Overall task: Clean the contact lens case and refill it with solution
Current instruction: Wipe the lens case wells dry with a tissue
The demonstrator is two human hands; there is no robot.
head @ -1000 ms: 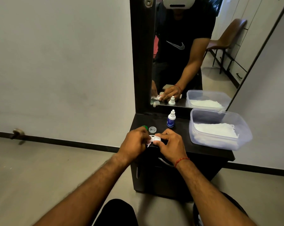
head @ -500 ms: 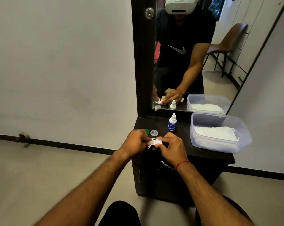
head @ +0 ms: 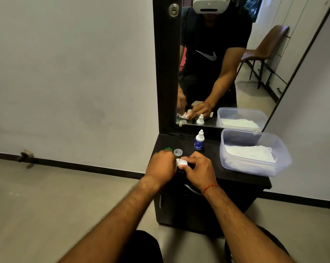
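item: contact lens case (head: pixel 182 162), white, small, twin-well type; held just above the front edge of the dark cabinet top (head: pixel 236 179), between both hands; most of it is covered by fingers.

left hand (head: pixel 163 164): fingers curled onto the left end of the case; the tips are hidden behind the back of the hand, so whether a wipe is also held cannot be told.

right hand (head: pixel 197 169): the right end of the case is pinched between thumb and curled fingers; a red thread is worn at the wrist.

handling, as judged: light, stiff moulded plastic; likely slippery once wetted; not fragile, though easily flicked or dropped because of its size; best taken by the outer rims or the bridge between the wells, so that the insides are left untouched.

caps: a green cap (head: pixel 168 149) and a clear cap (head: pixel 178 152) lie side by side on the top, just behind the left hand; both are off the case.

solution bottle (head: pixel 199 140): small white dropper with a blue label, upright and capped, just behind the right hand; refilling is judged not yet begun.

plastic container (head: pixel 281 149): translucent and lidless, at the right of the top, with white tissues (head: pixel 249 153) folded inside.

obstructions: the caps lie close enough to the left hand to be knocked off the edge; the bottle could be tipped by a careless reach; the mirror (head: pixel 245 88) closes off the back.
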